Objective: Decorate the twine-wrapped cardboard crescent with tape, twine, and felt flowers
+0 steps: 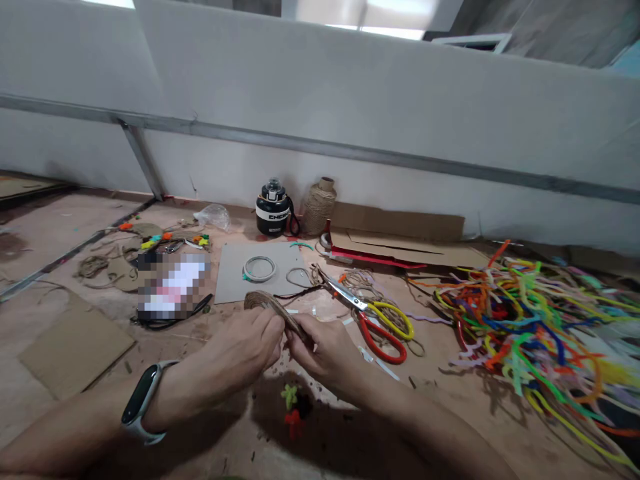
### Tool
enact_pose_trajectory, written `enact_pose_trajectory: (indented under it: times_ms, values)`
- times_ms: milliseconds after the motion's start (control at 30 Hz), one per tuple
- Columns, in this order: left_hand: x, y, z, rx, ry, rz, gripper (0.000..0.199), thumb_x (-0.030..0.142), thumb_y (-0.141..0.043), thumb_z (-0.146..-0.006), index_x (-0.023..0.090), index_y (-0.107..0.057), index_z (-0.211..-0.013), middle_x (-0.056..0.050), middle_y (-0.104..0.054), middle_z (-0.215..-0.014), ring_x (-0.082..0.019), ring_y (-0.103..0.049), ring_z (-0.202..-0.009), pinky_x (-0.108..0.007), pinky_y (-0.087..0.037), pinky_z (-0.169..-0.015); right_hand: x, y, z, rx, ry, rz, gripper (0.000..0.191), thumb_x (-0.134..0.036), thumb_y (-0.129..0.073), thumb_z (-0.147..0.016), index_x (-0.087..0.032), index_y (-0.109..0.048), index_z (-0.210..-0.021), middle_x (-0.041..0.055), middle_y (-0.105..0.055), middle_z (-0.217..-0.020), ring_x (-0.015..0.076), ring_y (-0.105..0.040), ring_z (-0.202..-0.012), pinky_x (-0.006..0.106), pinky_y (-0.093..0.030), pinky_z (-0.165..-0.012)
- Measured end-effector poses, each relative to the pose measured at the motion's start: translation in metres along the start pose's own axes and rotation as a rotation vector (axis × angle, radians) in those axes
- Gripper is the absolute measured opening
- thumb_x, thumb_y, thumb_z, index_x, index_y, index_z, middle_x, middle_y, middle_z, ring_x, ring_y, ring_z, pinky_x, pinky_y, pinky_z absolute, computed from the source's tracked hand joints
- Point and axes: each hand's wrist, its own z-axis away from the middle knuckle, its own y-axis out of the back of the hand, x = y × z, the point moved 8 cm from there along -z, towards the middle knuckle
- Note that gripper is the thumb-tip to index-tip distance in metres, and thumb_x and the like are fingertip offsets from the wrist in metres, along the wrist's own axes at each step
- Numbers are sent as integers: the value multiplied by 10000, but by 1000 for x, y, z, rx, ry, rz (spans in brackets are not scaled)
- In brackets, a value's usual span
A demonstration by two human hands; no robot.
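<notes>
A flat, round brown piece that looks wound with twine point(261, 299) is held on edge between my hands above the table. My left hand point(245, 343) has its fingers curled closed on the near side of it. Thumb and fingers of my right hand point(333, 353) pinch its right edge. Part of the piece is hidden behind my fingers. Below my hands lie a small yellow-green flower shape point(289, 397) and a red-orange one point(294, 423). Scissors point(361, 305) with yellow and red handles rest just beyond my right hand.
A grey board point(233, 270) carries a roll of tape point(260, 269). Behind stand a black bottle point(273, 212) and a twine spool point(320, 207). Tangled coloured pipe cleaners point(530, 327) spread at right. A blurred phone point(173, 290) and cardboard piece point(75, 343) lie at left.
</notes>
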Motion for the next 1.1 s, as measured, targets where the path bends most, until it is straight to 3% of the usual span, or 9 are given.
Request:
enact_pose_trajectory:
  times_ms: [300, 433, 600, 700, 800, 867, 967, 1033, 1100]
  values:
    - [-23, 16, -2, 150, 80, 162, 138, 113, -373, -895, 193, -454, -817, -15, -569, -709, -178, -560, -612, -289, -420, -549, 9, 8, -2, -14, -131, -93, 135, -188, -482, -878, -192, -617, -866, 4, -647, -658, 126, -574, -573, 222, -397, -560]
    - [-42, 15, -1, 182, 157, 134, 135, 127, -381, -896, 186, -476, -819, -20, -573, -710, -188, -574, -626, -299, -431, -583, 19, 12, -5, -58, -248, -299, 172, -263, -480, -910, -180, -628, -885, 20, -676, -694, 129, -626, -574, 218, -441, -533]
    - [-85, 4, -4, 60, 373, 75, 133, 173, -409, -898, 177, -513, -815, -56, -615, -734, -217, -610, -660, -302, -424, -604, 38, 12, -7, -124, -412, -641, 240, -394, -529, -880, -176, -549, -783, 35, -692, -686, 132, -657, -539, 213, -474, -477]
    - [-115, -7, -4, -52, 519, 45, 167, 195, -393, -915, 154, -541, -849, -90, -654, -751, -231, -633, -675, -296, -419, -598, 45, 17, -8, -126, -458, -735, 280, -439, -587, -834, -179, -526, -752, 30, -694, -663, 122, -651, -513, 211, -477, -473]
    - [-135, -21, -3, -120, 573, 62, 254, 272, -366, -950, 145, -568, -863, -105, -675, -750, -239, -646, -703, -290, -429, -613, 48, 22, -9, -134, -479, -771, 317, -461, -623, -806, -171, -531, -718, 33, -694, -651, 111, -641, -499, 202, -462, -462]
    - [-142, -29, -3, -100, 568, 193, 296, 305, -352, -958, 143, -591, -892, -110, -690, -789, -238, -654, -742, -301, -458, -670, 50, 22, -9, -145, -483, -794, 327, -467, -633, -799, -165, -543, -713, 35, -696, -643, 108, -635, -493, 201, -457, -462]
    - [-134, -35, -6, -30, 486, 597, 340, 351, -360, -955, 158, -568, -1143, -112, -699, -1031, -234, -659, -917, -332, -491, -809, 53, 18, -10, -195, -482, -836, 327, -469, -646, -790, -152, -572, -756, 33, -699, -633, 110, -627, -478, 207, -455, -462]
    - [-119, -39, -7, -78, 427, 918, 411, 425, -354, -958, 174, -552, -1217, -100, -679, -1121, -227, -640, -1005, -335, -498, -863, 56, 14, -10, -239, -478, -855, 331, -466, -651, -784, -141, -587, -784, 36, -700, -629, 112, -629, -473, 200, -435, -451]
    - [-102, -46, -7, -179, 431, 1168, 462, 484, -322, -965, 172, -610, -1149, -91, -673, -1120, -226, -626, -1020, -331, -508, -857, 59, 10, -11, -261, -484, -871, 323, -454, -648, -777, -136, -593, -795, 38, -702, -628, 115, -634, -470, 192, -407, -435]
